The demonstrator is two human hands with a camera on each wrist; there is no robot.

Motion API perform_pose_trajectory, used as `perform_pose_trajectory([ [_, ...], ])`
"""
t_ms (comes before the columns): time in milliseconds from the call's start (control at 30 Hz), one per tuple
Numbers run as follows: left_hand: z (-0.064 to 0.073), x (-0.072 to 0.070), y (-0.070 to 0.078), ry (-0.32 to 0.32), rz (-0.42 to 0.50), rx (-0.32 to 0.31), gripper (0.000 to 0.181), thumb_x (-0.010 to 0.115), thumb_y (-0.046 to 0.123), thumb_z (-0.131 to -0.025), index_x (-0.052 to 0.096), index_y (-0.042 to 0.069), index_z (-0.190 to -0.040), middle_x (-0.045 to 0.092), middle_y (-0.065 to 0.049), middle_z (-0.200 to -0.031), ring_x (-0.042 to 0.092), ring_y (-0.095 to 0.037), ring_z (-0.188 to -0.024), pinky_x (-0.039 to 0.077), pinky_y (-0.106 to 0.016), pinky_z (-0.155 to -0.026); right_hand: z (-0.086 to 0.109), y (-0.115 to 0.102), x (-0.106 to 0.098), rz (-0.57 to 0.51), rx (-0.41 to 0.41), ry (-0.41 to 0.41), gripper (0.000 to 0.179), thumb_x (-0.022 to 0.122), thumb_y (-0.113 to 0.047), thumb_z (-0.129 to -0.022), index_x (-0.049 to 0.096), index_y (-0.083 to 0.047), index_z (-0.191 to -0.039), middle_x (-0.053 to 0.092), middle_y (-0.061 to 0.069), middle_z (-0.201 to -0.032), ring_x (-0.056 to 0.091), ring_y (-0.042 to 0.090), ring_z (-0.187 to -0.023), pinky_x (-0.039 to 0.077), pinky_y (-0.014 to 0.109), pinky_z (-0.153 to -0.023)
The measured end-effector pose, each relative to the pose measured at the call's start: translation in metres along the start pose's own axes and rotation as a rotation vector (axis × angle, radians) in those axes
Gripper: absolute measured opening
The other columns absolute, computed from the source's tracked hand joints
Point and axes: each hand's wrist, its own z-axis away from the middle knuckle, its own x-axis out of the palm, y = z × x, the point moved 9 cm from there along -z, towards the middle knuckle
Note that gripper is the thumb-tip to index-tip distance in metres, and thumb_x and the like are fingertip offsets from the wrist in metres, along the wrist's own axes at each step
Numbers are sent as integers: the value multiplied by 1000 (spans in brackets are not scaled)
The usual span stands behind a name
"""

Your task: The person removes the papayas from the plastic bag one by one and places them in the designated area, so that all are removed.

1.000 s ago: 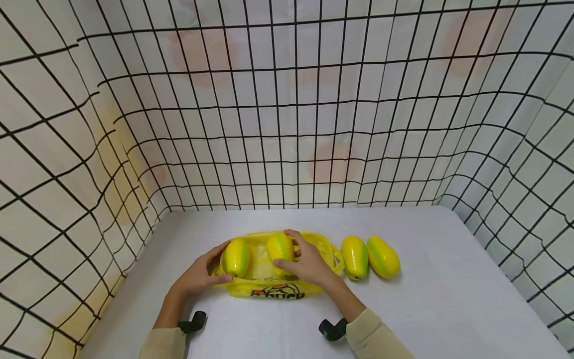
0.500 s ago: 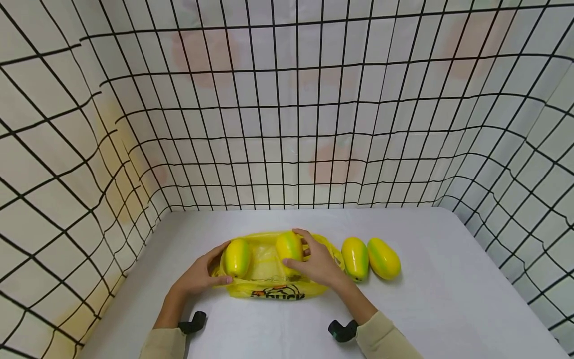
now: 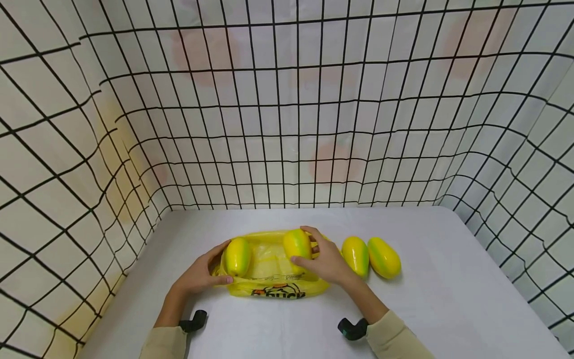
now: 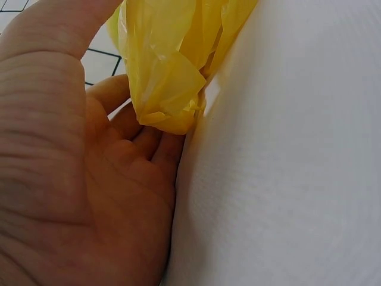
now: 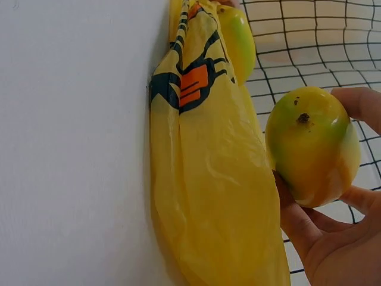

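Two risks around one yellow bag (image 3: 269, 264)

At the left end, the thin wall could buckle around the left mango (image 3: 238, 257), which lies within the bag's mouth, if the left hand (image 3: 197, 274) eased its support. Farther right, the held mango (image 3: 297, 244) could slip because its rounded skin looks slick, or catch the floppy rim if moved too low. Beyond the bag, the inner loose mango (image 3: 354, 252) and outer loose mango (image 3: 384, 258), side by side, could roll if the right hand (image 3: 327, 262) knocked them.

As for grip, the left hand cups the bag's left end, thumb in front, fingers curving behind. The right hand is clamped on the held mango, thumb and fingers parted to the fruit's width, over the bag's right part; contact with plastic beneath cannot be told.
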Motion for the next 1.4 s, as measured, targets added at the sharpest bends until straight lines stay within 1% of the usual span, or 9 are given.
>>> perform_pose_trajectory([
  [167,0,0,1,6,-3,5,101,83,48,-70,26,37,-152,33,7,-157,35,-23,-144,30,-51,-117,3,1,-8,-11,-4,-3,81,76,-53,-77,32,-43,-145,54,2,-136,58,26,-111,58,35,-80],
  [200,0,0,0,6,0,-4,100,83,49,-69,26,38,-152,33,8,-157,35,-22,-144,29,-50,-118,4,2,-10,-8,-5,2,81,76,-53,-77,33,-43,-145,53,3,-137,59,25,-111,59,35,-80],
  [367,0,0,3,-2,5,-9,100,82,48,-70,25,37,-152,32,5,-157,35,-23,-144,30,-50,-117,5,6,-20,9,1,24,81,76,-56,-76,32,-47,-143,51,2,-140,60,24,-110,59,36,-81],
  [667,2,-1,8,22,29,17,97,82,40,-73,28,29,-153,34,-3,-157,37,-30,-143,31,-55,-115,8,11,-31,2,-11,24,82,75,-58,-76,32,-46,-144,49,5,-142,61,24,-112,58,37,-87],
  [767,2,-2,8,20,44,8,96,83,39,-73,29,29,-152,34,-2,-157,35,-30,-143,30,-54,-116,9,12,-36,-9,-19,26,83,75,-57,-76,32,-44,-145,49,6,-142,62,22,-109,59,35,-85],
  [867,1,-2,8,10,34,6,96,82,42,-73,29,30,-152,34,0,-157,35,-28,-144,30,-52,-116,10,14,-44,-19,-28,34,83,76,-55,-77,32,-42,-146,50,8,-140,63,22,-105,59,34,-82],
  [1000,1,-2,8,12,32,10,95,82,41,-73,29,30,-152,34,0,-157,36,-27,-143,31,-52,-116,13,19,-55,-32,-17,49,82,76,-56,-76,33,-44,-145,51,8,-138,63,23,-104,59,32,-80],
  [1200,1,-1,8,14,59,8,100,84,39,-70,28,29,-153,34,-2,-157,36,-29,-143,30,-54,-116,19,24,-66,-90,-11,29,80,75,-54,-77,33,-44,-144,47,10,-139,63,24,-106,60,31,-80],
  [1400,2,0,7,14,16,7,101,84,44,-69,28,32,-152,35,1,-156,36,-27,-143,29,-54,-117,22,31,-76,-117,-17,16,79,74,-53,-80,32,-40,-146,45,11,-140,59,31,-118,59,33,-82],
])
